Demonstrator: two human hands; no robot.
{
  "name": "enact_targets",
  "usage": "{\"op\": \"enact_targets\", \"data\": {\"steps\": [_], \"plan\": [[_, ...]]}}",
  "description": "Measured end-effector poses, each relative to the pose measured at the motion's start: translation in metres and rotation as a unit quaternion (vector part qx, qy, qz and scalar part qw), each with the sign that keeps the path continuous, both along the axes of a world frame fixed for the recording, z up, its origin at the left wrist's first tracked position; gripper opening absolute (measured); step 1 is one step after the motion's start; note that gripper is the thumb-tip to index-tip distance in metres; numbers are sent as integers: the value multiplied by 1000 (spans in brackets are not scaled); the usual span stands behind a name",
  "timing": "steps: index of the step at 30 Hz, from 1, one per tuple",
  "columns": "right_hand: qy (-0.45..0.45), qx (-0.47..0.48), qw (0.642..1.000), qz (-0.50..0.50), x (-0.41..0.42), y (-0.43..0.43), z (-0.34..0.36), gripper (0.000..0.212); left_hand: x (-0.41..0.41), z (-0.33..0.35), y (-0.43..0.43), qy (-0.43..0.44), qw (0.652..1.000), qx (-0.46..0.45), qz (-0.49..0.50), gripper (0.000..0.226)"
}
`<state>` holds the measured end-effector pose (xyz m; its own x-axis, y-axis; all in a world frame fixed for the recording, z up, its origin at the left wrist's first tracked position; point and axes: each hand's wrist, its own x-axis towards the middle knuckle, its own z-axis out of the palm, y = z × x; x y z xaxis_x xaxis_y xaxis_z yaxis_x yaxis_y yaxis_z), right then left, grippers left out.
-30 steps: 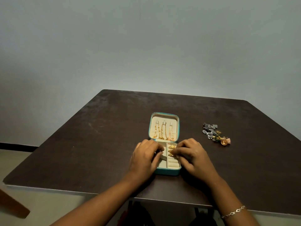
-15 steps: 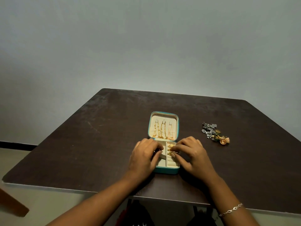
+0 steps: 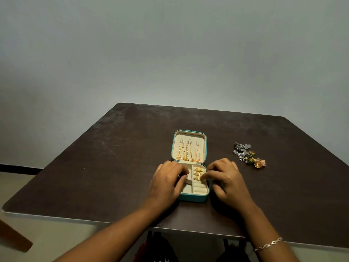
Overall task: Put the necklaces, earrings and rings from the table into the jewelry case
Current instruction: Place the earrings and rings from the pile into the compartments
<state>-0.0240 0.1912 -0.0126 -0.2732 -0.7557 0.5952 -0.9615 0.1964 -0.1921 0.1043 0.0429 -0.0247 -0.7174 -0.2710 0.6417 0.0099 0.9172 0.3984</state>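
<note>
A thin bracelet (image 3: pixel 268 244) circled the right wrist, above the dark bench's (image 3: pixel 113 167) near edge. Between the hands lay the small teal jewelry case (image 3: pixel 194 199), lined in cream, its long axis running straight away from the person and its lid opened to the far side. The left hand (image 3: pixel 168 181) curled over the case's left compartments; I cannot tell whether it held anything. The right hand (image 3: pixel 224 183) pinched the nearest ring (image 3: pixel 198 178) of three gold rings (image 3: pixel 198 169) in the ring rolls. Gold necklaces (image 3: pixel 188 153) hung in the lid beyond both hands. Earrings (image 3: pixel 247 155) lay heaped beyond and right of the right hand, with bare bench left of the left hand.
</note>
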Motion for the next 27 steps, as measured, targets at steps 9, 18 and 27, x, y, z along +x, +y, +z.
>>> {"op": "enact_targets", "data": {"steps": [9,18,27], "plan": [[-166,-171,961,-138,-49,23,17,27,-1,-4,-4,3,1000,7,-6,8],[-262,-104,901,-330,-140,63,0,14,-2,-9,-6,16,1000,1,-7,18],[-314,-33,911,-265,-160,47,3,2,-3,-8,-6,33,999,-14,-10,6]]}}
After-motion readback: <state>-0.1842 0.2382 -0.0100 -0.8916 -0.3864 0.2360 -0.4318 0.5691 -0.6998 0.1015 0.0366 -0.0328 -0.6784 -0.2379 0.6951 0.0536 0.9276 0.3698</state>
